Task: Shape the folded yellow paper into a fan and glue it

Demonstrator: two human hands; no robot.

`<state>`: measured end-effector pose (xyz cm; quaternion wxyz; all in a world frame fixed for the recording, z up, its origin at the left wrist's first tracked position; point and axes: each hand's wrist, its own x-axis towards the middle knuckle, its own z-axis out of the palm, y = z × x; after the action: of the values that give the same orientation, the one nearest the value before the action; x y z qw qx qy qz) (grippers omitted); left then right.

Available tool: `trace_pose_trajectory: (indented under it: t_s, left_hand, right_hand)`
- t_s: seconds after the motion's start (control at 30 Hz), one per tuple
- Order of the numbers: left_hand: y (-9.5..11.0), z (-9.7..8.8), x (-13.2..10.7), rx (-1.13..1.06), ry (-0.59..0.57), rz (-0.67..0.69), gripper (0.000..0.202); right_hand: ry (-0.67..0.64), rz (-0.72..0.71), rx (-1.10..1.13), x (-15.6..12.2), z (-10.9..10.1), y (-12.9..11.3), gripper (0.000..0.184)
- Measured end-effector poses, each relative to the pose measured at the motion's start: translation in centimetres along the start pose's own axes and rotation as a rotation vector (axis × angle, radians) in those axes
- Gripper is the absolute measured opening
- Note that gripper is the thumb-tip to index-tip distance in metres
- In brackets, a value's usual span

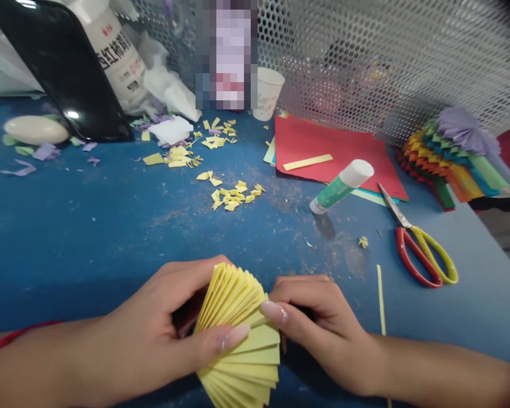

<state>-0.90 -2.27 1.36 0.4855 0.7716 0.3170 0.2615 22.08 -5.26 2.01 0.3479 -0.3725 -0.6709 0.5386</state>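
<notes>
A pleated fan of yellow paper (pixel 255 345) is held between both hands, low over the blue table. My left hand (pixel 174 317) wraps around its left side, thumb lying across the folds and fingers behind. At the right edge, my right hand (pixel 323 323) pinches the pleats between thumb and curled fingers. Its fingertips are partly hidden behind the paper. To the right of that hand lies a thin yellow paper strip (pixel 380 300). A glue stick (pixel 340 190) with a white cap stands upright beyond the hands. Scissors (pixel 414 249) with one red and one yellow handle rest farther right.
Red paper sheets (pixel 344 147) lie stacked at the back, a yellow strip on top. Yellow scraps (pixel 233 197) litter the middle. A black phone (pixel 63 68) leans against a white tub (pixel 114 56). A paper cup (pixel 267 93) and rainbow pleated paper (pixel 454 153) stand by the mesh panel (pixel 344 62).
</notes>
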Motion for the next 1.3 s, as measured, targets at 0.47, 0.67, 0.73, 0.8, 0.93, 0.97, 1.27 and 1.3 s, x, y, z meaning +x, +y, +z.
trace_pose_trajectory:
  t_s: [0.47,0.67,0.73,0.8,0.93,0.97,1.27,1.3]
  left_hand:
    - [-0.3,0.0,-0.1,-0.302,-0.051,-0.162,0.024]
    - [0.1,0.1,-0.6,-0.365,-0.045,-0.196,0.020]
    - [0.1,0.2,-0.7,-0.378,-0.027,-0.199,0.020]
    - [0.0,0.3,-0.7,-0.388,0.001,-0.194,0.021]
    - [-0.2,0.4,-0.5,-0.436,0.096,-0.207,0.031]
    - [-0.4,0.4,-0.5,-0.449,0.118,-0.206,0.038]
    - [-0.2,0.7,-0.4,-0.378,0.183,-0.207,0.077]
    - [0.2,0.7,-0.4,-0.354,0.207,-0.237,0.078]
  right_hand:
    - [0.014,0.123,0.131,-0.5,0.4,0.2,0.026]
    - [0.005,0.081,0.104,-0.8,0.7,0.5,0.020]
    - [0.000,0.078,0.107,-0.9,0.8,0.6,0.018]
    - [-0.006,0.085,0.109,-1.0,0.9,0.6,0.017]
    - [-0.017,0.096,0.040,-1.0,0.9,0.5,0.020]
    - [-0.016,0.093,0.012,-1.0,0.9,0.5,0.021]
    - [-0.027,0.100,0.046,-1.0,0.6,0.7,0.018]
    - [-0.029,0.103,0.059,-1.1,0.5,0.8,0.017]
